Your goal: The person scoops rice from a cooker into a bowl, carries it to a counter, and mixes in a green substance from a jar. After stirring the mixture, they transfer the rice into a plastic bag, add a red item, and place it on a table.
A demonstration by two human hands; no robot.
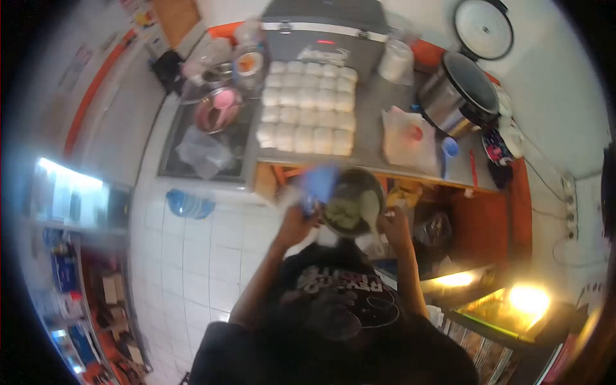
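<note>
Close in front of my body is a dark round pot (347,229) with pale greenish food (342,212) in it. A whitish ladle or paddle (370,208) lies inside, its handle reaching over the near rim. My left hand (299,222) is at the pot's left side, closed on a light blue thing (321,182) that is smeared by motion; its kind I cannot make out. At the right rim my right hand (394,222) is closed on the pot's edge, its fingers partly hidden.
Rows of white rounded blocks (308,106) stand on the counter before a grey case (324,38). Left is a sink (170,151) with a pink ladle (224,99) and plastic bag (204,153). Right are a large cooker (449,96), paper sheets (409,138) and a blue scoop (450,147).
</note>
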